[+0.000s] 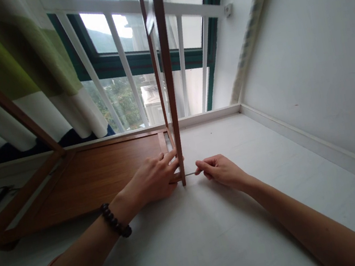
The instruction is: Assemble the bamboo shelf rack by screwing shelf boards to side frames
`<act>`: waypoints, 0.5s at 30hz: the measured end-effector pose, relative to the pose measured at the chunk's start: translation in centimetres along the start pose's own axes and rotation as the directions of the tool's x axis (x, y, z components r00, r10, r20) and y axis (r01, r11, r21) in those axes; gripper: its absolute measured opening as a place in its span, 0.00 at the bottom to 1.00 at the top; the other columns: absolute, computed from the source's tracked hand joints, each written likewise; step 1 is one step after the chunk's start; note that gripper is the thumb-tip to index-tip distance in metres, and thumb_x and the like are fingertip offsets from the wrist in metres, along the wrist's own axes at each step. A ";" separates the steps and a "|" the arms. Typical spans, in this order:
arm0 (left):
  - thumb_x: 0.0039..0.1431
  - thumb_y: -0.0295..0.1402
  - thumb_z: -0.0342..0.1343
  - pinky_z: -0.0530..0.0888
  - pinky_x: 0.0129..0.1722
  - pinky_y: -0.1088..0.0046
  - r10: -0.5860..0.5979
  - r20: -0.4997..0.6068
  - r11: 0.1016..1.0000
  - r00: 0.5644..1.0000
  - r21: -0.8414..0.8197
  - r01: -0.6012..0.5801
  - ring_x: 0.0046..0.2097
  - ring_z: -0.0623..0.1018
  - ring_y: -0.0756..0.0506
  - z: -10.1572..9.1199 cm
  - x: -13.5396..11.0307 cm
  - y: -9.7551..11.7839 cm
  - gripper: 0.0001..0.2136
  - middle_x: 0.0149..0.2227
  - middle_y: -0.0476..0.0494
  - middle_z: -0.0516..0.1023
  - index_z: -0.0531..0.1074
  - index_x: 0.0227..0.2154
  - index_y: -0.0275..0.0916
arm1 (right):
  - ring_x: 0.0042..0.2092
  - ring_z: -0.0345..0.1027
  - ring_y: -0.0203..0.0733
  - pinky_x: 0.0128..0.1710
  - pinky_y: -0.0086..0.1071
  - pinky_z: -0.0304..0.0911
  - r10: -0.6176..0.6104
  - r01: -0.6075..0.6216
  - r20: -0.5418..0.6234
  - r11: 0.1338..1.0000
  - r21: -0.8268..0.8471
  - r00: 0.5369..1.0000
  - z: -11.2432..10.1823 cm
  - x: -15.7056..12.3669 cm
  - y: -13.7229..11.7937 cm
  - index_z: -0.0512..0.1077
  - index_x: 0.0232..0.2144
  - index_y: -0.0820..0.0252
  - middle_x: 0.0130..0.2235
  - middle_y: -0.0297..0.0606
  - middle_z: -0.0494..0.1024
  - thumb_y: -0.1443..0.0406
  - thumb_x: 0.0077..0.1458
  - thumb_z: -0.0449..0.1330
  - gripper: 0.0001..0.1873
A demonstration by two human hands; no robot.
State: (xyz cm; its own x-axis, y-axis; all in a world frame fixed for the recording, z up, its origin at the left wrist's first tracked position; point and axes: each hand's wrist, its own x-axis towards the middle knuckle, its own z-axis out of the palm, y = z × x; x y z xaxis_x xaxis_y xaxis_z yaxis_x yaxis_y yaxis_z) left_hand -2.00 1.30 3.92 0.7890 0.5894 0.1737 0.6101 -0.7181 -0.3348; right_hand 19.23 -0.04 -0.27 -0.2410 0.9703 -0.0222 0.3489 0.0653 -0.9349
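Note:
My left hand [155, 175], with a beaded bracelet at the wrist, grips the end of a brown wooden frame. Its fingertips reach around a narrow upright wooden post [170, 84]. Beside that hand lies a flat brown wooden panel [115, 166], joined to the frame on the left. On the post's other side, my right hand [221, 171] pinches what looks like a thin metal hex key [190, 174]. The tool points sideways and its tip meets the lower part of the post. The part inside my fingers is hidden.
A pale floor [195, 239] lies under the frame. Behind it stand a white railing [117, 47] and a window. A striped curtain [27, 72] hangs at left, and a white wall [315, 60] rises at right. A slanted wooden bar [4, 98] crosses the left side.

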 end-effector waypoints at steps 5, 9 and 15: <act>0.51 0.30 0.51 0.74 0.38 0.65 -0.011 0.005 1.000 1.000 -0.006 0.011 0.47 0.75 0.39 0.1 -0.1 0.0 0.20 0.58 0.35 0.63 0.65 0.49 0.38 | 0.21 0.59 0.32 0.21 0.27 0.55 -0.051 0.051 0.028 0.999 -0.007 0.998 -0.5 -0.1 0.1 0.77 0.34 0.62 0.20 0.32 0.69 0.51 0.53 0.54 0.22; 0.51 0.30 0.51 0.74 0.37 0.66 -0.020 0.007 1.000 1.000 -0.018 0.020 0.47 0.74 0.39 0.1 -0.1 -0.1 0.19 0.57 0.34 0.64 0.65 0.48 0.37 | 0.24 0.60 0.30 0.24 0.26 0.57 -0.058 0.054 0.087 0.997 0.055 0.995 -1.3 0.2 0.4 0.77 0.36 0.62 0.27 0.35 0.72 0.52 0.54 0.55 0.20; 0.51 0.31 0.51 0.74 0.37 0.65 -0.011 0.002 1.000 1.000 -0.001 0.011 0.47 0.75 0.38 0.2 -0.1 -0.1 0.19 0.57 0.34 0.65 0.66 0.48 0.36 | 0.27 0.67 0.32 0.30 0.28 0.64 0.109 -0.128 0.078 0.938 0.321 0.991 -0.5 -0.2 -0.5 0.73 0.37 0.64 0.28 0.37 0.75 0.60 0.52 0.60 0.14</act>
State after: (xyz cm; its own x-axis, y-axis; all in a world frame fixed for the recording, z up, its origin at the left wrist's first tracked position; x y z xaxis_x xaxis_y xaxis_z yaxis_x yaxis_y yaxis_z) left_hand -2.17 1.39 3.80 0.7822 0.5979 0.1753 0.6187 -0.7120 -0.3321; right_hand 19.52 -0.12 0.34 -0.2713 0.9505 -0.1512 0.0674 -0.1379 -0.9881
